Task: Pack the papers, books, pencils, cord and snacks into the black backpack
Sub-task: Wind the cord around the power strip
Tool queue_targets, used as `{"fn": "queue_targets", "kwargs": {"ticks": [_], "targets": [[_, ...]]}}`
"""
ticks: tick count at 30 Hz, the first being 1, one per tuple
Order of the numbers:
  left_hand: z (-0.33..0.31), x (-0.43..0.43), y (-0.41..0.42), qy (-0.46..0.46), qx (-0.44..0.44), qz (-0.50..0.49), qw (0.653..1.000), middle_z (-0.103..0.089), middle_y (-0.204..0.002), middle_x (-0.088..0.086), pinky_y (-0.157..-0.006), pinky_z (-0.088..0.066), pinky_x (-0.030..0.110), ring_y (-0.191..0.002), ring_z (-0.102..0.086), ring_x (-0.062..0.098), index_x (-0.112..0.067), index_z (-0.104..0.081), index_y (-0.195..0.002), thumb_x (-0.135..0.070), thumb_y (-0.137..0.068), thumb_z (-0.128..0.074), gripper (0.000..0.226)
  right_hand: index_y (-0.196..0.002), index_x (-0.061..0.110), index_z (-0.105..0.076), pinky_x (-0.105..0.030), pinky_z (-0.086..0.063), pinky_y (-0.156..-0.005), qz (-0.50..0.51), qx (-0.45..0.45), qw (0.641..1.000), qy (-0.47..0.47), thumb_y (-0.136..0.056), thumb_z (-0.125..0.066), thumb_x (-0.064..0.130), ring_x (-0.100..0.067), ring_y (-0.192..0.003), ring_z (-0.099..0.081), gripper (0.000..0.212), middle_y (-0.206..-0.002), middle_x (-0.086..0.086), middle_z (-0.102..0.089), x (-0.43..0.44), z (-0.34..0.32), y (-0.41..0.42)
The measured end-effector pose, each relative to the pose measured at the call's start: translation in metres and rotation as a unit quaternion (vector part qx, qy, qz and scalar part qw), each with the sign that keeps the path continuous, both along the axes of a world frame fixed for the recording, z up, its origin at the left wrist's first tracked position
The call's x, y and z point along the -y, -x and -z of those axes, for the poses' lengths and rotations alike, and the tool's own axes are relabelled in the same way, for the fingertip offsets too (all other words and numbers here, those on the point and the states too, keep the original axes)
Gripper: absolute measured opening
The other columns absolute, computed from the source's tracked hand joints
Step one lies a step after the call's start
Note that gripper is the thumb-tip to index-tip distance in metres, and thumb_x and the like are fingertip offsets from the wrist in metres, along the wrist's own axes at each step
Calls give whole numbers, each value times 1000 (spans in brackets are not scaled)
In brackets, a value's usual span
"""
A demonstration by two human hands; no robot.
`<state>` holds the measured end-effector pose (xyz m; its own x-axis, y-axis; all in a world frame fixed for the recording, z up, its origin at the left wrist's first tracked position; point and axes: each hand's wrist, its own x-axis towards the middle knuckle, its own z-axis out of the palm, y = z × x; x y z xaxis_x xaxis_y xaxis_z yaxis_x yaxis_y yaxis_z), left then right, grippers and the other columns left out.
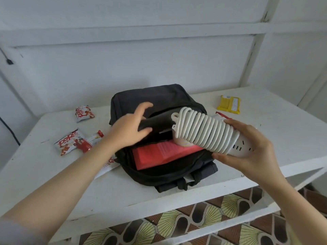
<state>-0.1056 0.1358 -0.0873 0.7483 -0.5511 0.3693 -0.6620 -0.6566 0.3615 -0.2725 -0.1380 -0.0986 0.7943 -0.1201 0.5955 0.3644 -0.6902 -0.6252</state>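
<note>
While the left hand (130,129) grips the black backpack (159,96) and the right hand (247,147) clasps the cord (203,131), snacks (70,142) at left dot the white table (276,133) below white walls (141,59)

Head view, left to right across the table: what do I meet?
Red-and-white snack packets → left hand holding open the black backpack → white cord wound on a power strip → right hand gripping it.
</note>
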Motion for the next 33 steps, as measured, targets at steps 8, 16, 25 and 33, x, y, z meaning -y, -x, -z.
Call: {"fn": "queue_targets", "kwargs": {"ticks": [8, 16, 25, 33], "targets": [[-71, 5, -18, 17, -88, 21, 996, -58, -91, -8, -70, -39, 15, -82, -57, 9, -36, -22, -137, -24, -86, -65, 68, -127, 26, -54, -13, -43, -82, -64, -45, 989, 125, -60, -73, 54, -5, -97, -52, 74, -111, 6, -58, -22, 11, -36], [-80, 3, -17, 34, -113, 9, 993, -55, -82, -19, -63, -35, 2, -77, -54, -6, -35, -22, -137, -22, -88, -63, 66, -131, 28, -49, -13, -37, -84, -133, -112, 975, 140, -63, -82, 44, -7, -103, -50, 78, -116, 7, -57, -66, 36, -86], [-78, 8, -14, 39, -124, 13, 991, -56, -83, -17, -63, -37, 0, -79, -53, -8, -36, -21, -138, -23, -86, -65, 69, -128, 27, -53, -25, -43, -96, -195, -100, 970, 108, -58, -83, 43, -6, -112, -52, 77, -122, 7, -58, -80, 37, -121], [-62, 3, -14, 72, -152, 2, 986, -66, -97, -5, -75, -39, 9, -91, -61, 3, -36, -19, -139, -23, -86, -65, 71, -123, 27, -57, -33, -42, -85, -119, -9, 934, 336, -59, -68, 65, -16, -104, -52, 75, -113, 7, -65, -76, 43, -132]]}}
